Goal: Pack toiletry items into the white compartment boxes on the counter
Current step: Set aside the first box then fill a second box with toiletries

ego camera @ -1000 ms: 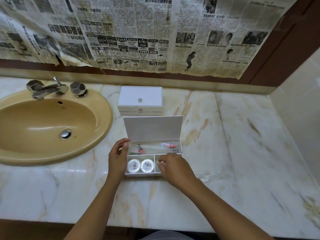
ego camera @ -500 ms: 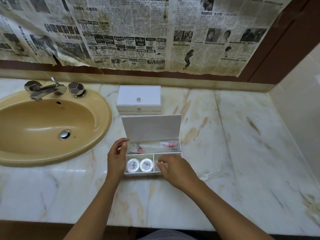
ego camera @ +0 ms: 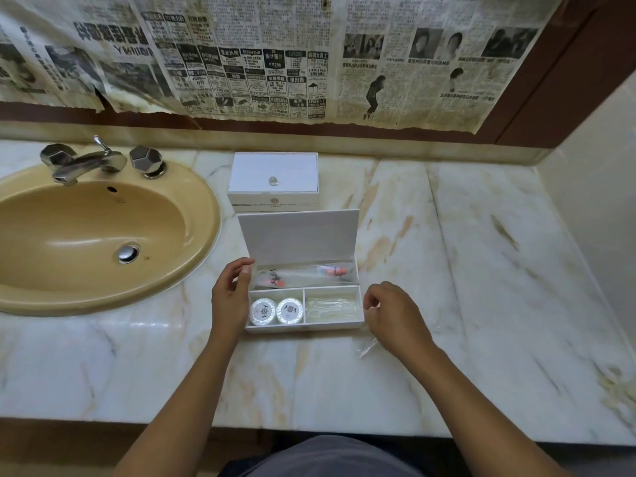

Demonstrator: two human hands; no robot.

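An open white compartment box (ego camera: 360, 306) stands mid-counter with its lid (ego camera: 298, 235) upright. The rear compartment holds a clear packet with orange pieces (ego camera: 332, 271). Two round wrapped soaps (ego camera: 277, 310) fill the front left compartment, and clear plastic packets (ego camera: 330, 307) lie in the front right one. My left hand (ego camera: 229, 297) rests against the box's left wall, fingers loosely curled. Just right of the box, my right hand (ego camera: 395, 316) hovers with curled fingers over a clear plastic wrapper (ego camera: 366, 348) on the counter; whether it pinches anything is hidden. A second white box (ego camera: 273, 179), lid closed, sits behind.
A tan sink (ego camera: 93, 235) with a chrome tap (ego camera: 86, 163) takes up the counter's left part. Marble counter (ego camera: 481, 287) stretches to the right up to a side wall. Newspaper covers the wall behind.
My right hand came out of the front right compartment and moved to the right of the box. The left hand stayed at the box's left wall.
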